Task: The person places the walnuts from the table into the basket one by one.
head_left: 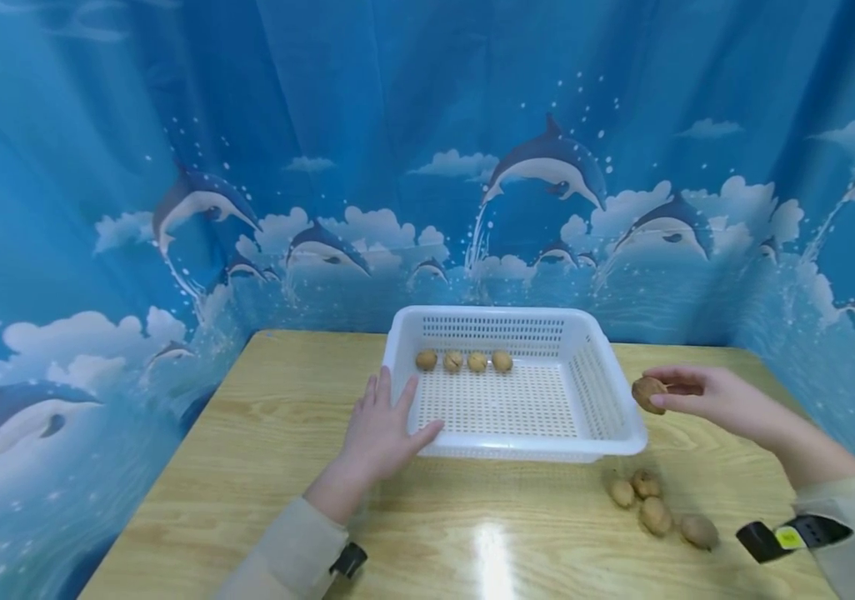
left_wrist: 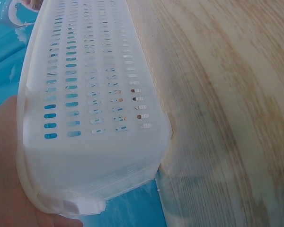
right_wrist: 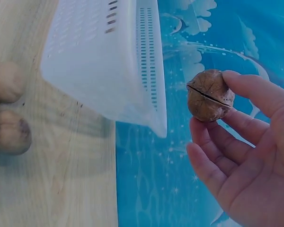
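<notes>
A white plastic basket (head_left: 532, 446) with slotted walls stands on the table, and a row of several walnuts (head_left: 477, 362) lies along its far left inside. My left hand (head_left: 382, 429) rests on the basket's near left corner, fingers spread and straight over the rim. Just off the basket's right side, my right hand (head_left: 705, 398) pinches a walnut (head_left: 648, 394) between thumb and fingers. A dark crack runs across this held walnut in the right wrist view. On the wood below the right hand sits a loose cluster of several more walnuts (head_left: 655, 517).
The wooden table (head_left: 247, 467) reaches back to a blue curtain (head_left: 412, 150) printed with dolphins and clouds, which also hangs at both sides. Black straps circle both sleeves; the right one carries a yellow-marked device (head_left: 789, 537).
</notes>
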A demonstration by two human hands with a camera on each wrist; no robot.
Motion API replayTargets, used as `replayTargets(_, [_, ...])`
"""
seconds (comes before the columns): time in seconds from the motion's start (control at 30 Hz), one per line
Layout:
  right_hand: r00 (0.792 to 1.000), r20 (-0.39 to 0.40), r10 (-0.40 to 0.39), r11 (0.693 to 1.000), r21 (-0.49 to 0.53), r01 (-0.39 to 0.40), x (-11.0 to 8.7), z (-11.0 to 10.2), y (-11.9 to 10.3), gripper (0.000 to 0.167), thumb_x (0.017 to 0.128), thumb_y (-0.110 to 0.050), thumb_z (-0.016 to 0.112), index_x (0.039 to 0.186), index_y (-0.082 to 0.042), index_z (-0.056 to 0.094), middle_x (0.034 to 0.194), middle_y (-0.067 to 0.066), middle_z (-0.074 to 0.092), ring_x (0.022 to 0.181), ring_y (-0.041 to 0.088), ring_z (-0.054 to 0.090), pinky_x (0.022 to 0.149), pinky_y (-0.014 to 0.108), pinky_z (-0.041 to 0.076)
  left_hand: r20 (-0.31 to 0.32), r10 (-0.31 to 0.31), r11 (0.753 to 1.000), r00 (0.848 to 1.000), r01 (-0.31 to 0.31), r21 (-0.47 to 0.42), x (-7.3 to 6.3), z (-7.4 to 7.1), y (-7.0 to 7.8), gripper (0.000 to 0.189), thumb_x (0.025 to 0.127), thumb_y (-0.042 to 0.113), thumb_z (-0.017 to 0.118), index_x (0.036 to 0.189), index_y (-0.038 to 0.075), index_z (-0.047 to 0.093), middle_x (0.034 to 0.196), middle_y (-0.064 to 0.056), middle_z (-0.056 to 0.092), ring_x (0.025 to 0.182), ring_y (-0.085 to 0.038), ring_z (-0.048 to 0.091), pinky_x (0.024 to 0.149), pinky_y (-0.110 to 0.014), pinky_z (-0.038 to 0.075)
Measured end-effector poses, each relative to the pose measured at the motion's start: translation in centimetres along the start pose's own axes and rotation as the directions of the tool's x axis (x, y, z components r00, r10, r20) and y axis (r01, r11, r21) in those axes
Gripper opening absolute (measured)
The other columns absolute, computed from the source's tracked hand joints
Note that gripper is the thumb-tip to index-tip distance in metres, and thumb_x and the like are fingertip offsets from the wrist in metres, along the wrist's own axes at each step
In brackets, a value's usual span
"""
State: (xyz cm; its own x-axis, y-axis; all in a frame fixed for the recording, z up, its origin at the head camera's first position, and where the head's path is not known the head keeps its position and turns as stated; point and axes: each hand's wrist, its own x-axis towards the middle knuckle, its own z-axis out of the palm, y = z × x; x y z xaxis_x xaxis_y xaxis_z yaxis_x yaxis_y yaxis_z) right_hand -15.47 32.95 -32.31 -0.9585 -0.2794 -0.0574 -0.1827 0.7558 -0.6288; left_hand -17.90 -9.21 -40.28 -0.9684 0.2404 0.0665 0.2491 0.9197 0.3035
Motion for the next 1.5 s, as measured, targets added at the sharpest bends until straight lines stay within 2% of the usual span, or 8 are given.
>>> replayTargets(0.33, [0.999, 0.038, -0.028, 0.999, 0.047, 0.027, 3.5, 0.0, -1.9, 0.059, 0.094, -0.034, 0.056, 0.137, 0.004, 0.042, 0.13, 0.027, 0.049, 0.117, 0.045, 0.047, 0.085, 0.055, 0.046, 0.002, 0.001, 1.0, 1.0, -0.001, 0.004, 0.1, -0.1, 0.1, 0.085, 0.085, 0.071, 0.038, 0.15, 0.019, 0.022, 0.153, -0.024, 0.002, 0.137, -0.044, 0.007, 0.107, -0.056, 0.019])
replayTargets(0.57, [0.998, 0.062, 0.019, 0.997, 0.069, -0.024, 5.9, 0.1, -3.1, 0.065, 0.091, -0.04, 0.058, 0.136, 0.004, 0.042, 0.133, 0.027, 0.046, 0.12, 0.044, 0.043, 0.089, 0.057, 0.043, -0.006, 0.005, 1.0, 1.0, -0.005, -0.003, 0.3, -0.1, -0.1, 0.085, 0.085, 0.071, 0.038, 0.149, 0.018, 0.023, 0.152, -0.024, 0.002, 0.137, -0.044, 0.006, 0.107, -0.057, 0.019])
replayTargets(0.8, [0.996, 0.092, 0.006, 0.998, 0.066, -0.012, 8.4, 0.1, -4.3, 0.065, 0.089, -0.043, 0.06, 0.135, 0.001, 0.045, 0.131, 0.023, 0.049, 0.121, 0.041, 0.044, 0.092, 0.056, 0.041, -0.015, -0.002, 1.0, 1.0, 0.002, -0.01, 0.4, -0.2, -0.2, 0.085, 0.085, 0.07, 0.039, 0.149, 0.018, 0.023, 0.153, -0.024, 0.001, 0.137, -0.044, 0.006, 0.107, -0.057, 0.018])
replayTargets(1.0, [0.994, 0.109, 0.015, 0.994, 0.104, -0.026, 10.6, -0.2, -5.0, 0.064, 0.089, -0.044, 0.059, 0.136, -0.002, 0.044, 0.133, 0.021, 0.047, 0.123, 0.038, 0.042, 0.096, 0.056, 0.038, -0.017, 0.002, 1.0, 1.0, -0.002, -0.002, 0.3, -0.3, -0.4, 0.085, 0.085, 0.07, 0.039, 0.149, 0.018, 0.024, 0.152, -0.024, 0.002, 0.137, -0.044, 0.007, 0.107, -0.057, 0.019])
replayTargets(1.23, [0.993, 0.091, 0.069, 0.985, 0.152, -0.082, 12.7, 0.2, -5.0, 0.066, 0.089, -0.045, 0.058, 0.138, -0.004, 0.041, 0.137, 0.02, 0.043, 0.126, 0.037, 0.038, 0.099, 0.055, 0.035, -0.013, 0.007, 1.0, 1.0, -0.007, 0.002, 0.0, -0.3, -0.4, 0.086, 0.085, 0.071, 0.038, 0.149, 0.016, 0.025, 0.152, -0.025, 0.003, 0.137, -0.045, 0.008, 0.106, -0.057, 0.021])
replayTargets(1.5, [0.988, 0.083, 0.128, 0.968, 0.207, -0.143, 13.6, 0.6, -3.7, 0.064, 0.092, -0.038, 0.058, 0.141, -0.002, 0.037, 0.142, 0.021, 0.036, 0.128, 0.039, 0.036, 0.101, 0.054, 0.034, -0.01, 0.026, 1.0, 1.0, -0.026, -0.012, -0.1, -0.3, 0.0, 0.086, 0.084, 0.072, 0.038, 0.149, 0.016, 0.025, 0.152, -0.025, 0.003, 0.137, -0.045, 0.007, 0.107, -0.058, 0.019])
